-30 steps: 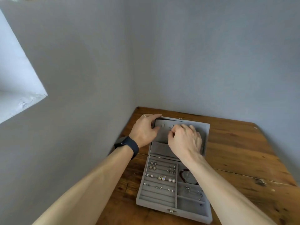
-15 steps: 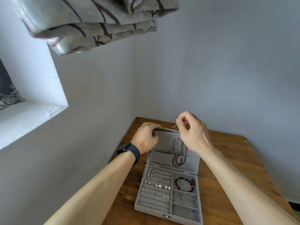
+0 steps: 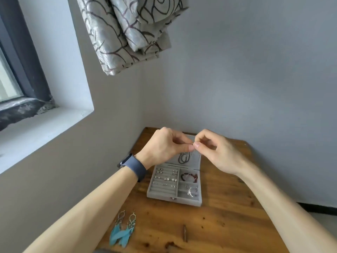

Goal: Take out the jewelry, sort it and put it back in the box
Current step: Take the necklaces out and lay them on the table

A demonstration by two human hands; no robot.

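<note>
Where the near edge of the wooden table (image 3: 228, 225) meets our forearms, a pair of blue feather earrings (image 3: 123, 229) lies flat on the boards, side by side with the hooks pointing away from us. A small dark sliver (image 3: 185, 232) lies well to their right. Beyond them sits the grey jewelry box (image 3: 164, 197), open, with its lid (image 3: 197, 158) raised at the far side. In the left half of the box we see ridged rows holding small studs and pearls (image 3: 165, 177). On the right, a red beaded bracelet (image 3: 189, 177) fills the far compartment and a silver piece (image 3: 190, 192) lies in the one nearer to us. Dark looped cords (image 3: 183, 157) rest against the lining of the lid. Above the lid our two hands meet fingertip to fingertip. Our left hand (image 3: 164, 147), with a dark blue watch band (image 3: 134, 167) on its wrist, and our right hand (image 3: 218, 152) each pinch a fine silver chain (image 3: 193, 152) between thumb and forefinger. The chain hangs down in front of the lid, too thin and blurred for us to make out its length. Past the table stand the grey walls, a patterned curtain (image 3: 131, 33) hanging high, and a window (image 3: 18, 70) in a deep recess on the left.
</note>
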